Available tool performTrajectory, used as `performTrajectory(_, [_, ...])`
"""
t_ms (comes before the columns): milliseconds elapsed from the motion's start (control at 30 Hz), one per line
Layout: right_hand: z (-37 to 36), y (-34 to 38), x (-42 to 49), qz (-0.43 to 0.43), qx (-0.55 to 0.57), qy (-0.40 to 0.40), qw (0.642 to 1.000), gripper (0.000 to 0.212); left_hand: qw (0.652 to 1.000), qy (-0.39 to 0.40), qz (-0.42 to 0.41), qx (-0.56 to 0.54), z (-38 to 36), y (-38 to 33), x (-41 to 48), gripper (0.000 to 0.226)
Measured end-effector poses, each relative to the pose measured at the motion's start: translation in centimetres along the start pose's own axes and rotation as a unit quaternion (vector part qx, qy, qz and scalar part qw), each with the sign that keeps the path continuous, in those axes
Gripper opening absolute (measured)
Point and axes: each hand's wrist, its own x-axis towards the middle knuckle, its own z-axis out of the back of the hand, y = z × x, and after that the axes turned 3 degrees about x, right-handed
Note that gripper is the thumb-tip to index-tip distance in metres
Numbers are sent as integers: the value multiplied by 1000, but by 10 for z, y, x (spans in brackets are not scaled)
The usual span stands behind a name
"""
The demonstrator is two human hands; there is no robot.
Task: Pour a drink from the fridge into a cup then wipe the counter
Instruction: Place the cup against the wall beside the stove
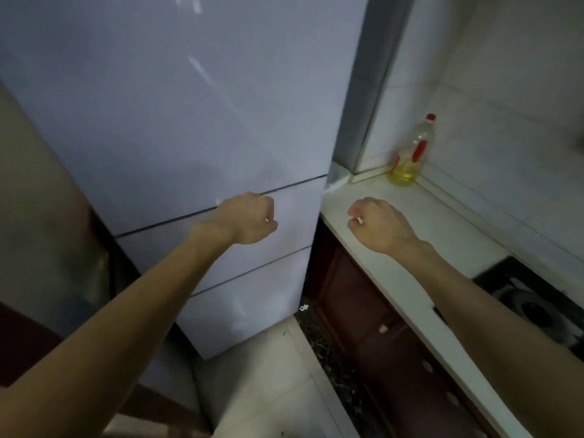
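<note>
Both hands up front, empty: left hand (249,218) is curled into a loose fist right at the fridge (189,121), over the seam under the big upper door; can't tell if the knuckles touch the panel. Right hand (379,224) is curled the same way, holding nothing, hovering over the far end of the counter (442,235). My read: left is lined up to hook the door edge, since no handle shows, and right is just parked clear. Fridge is shut, so the drink is presumably inside and not visible. Count: one fridge, three door fronts split by two seams. One counter, running near to far along the right, butted against the fridge side. One bottle (410,153) with yellow liquid low in it and a red cap, upright in the far corner against the tiled wall (505,121); looks like oil, not the drink. One stove burner (537,308) set into the counter, near right. Dark red cabinet (363,295) sits below. Zero cups, zero cloths in view, so both need locating.
</note>
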Motion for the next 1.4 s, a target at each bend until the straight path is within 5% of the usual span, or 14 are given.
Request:
performTrajectory(133, [17,-53,-39,-56,3,1,998,34,996,51,-75,26,-4,-52,13,35])
performTrajectory(500, [68,-223,-168,-183,19,-11,983,36,981,31,-190,26,-24,-246,40,32])
performTrajectory(733, [95,-317,-245,-246,6,-35,969,13,958,37,-282,41,-52,-392,49,31])
performTrajectory(833, [103,-347,-277,-297,1,-51,953,25,942,52,-328,58,-63,-447,53,31])
performTrajectory(1133, [109,-403,-380,-471,-11,-86,878,32,866,67,-481,120,-97,-567,67,28])
performTrajectory(1400, [100,-375,-469,-633,-35,-123,763,27,740,116,-654,105,-143,-666,31,24])
